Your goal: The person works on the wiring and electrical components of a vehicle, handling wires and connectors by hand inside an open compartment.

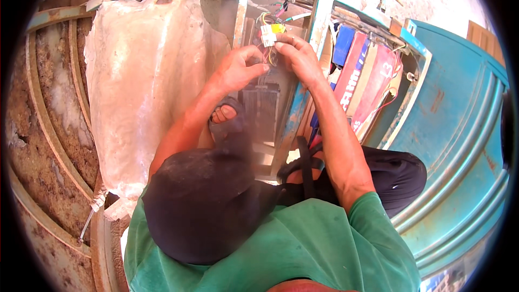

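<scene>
My right hand point(294, 54) pinches a white plastic connector point(268, 35), which has a yellow piece point(278, 28) beside it and thin coloured wires running from it, inside the upper middle bay of a painted metal frame point(324, 8). Just left of and below the connector, my left hand point(246, 65) is closed, thumb and forefinger on thin wires point(266, 54) that hang from it. The fingertips partly hide where the wires go. A dark finned metal part point(259, 105) lies lower in the same bay.
A crumpled beige panel point(130, 86) fills the left bay beside rusty ribbed metal point(48, 146). Red and blue boxy items point(357, 75) sit in the right bay. A teal metal panel point(443, 119) stands at right. My sandalled foot point(223, 113) and dark-clad knees point(394, 178) are below my hands.
</scene>
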Available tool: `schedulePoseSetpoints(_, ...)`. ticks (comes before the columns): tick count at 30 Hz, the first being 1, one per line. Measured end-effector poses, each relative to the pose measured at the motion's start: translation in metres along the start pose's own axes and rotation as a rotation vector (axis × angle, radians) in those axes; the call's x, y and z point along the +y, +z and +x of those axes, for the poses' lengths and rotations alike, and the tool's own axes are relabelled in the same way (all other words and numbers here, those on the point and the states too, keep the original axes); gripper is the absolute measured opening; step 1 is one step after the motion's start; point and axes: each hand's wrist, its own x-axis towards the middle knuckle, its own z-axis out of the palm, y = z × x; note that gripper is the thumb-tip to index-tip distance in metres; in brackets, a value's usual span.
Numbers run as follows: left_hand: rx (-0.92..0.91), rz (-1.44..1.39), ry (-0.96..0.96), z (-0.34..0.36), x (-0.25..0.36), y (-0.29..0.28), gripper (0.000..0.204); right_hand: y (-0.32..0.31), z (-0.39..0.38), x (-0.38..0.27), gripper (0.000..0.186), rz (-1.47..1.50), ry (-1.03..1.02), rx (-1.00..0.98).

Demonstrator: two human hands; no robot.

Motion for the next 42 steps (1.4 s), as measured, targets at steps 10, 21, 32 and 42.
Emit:
schedulePoseSetpoints(10,-0.008,-0.009,0.050,-0.002,0.007,0.018,0.024,0.002,-0.002,-0.003,0.036,-0.006,-0.034,0.072)
schedulePoseSetpoints(21,0.060,-0.028,-0.006,-0.002,0.013,0.021,0.023,-0.010,-0.004,-0.001,0.026,0.292,-0.059,0.003)
schedulePoseSetpoints(32,0.123,-0.107,0.103,0.001,0.000,0.022,0.019,-0.016,-0.005,0.001,0.031,0.333,-0.049,-0.065)
schedulePoseSetpoints(42,0.097,-0.122,0.055,0.002,0.002,0.021,0.020,-0.022,-0.002,0.007,0.030,0.378,-0.068,-0.104)
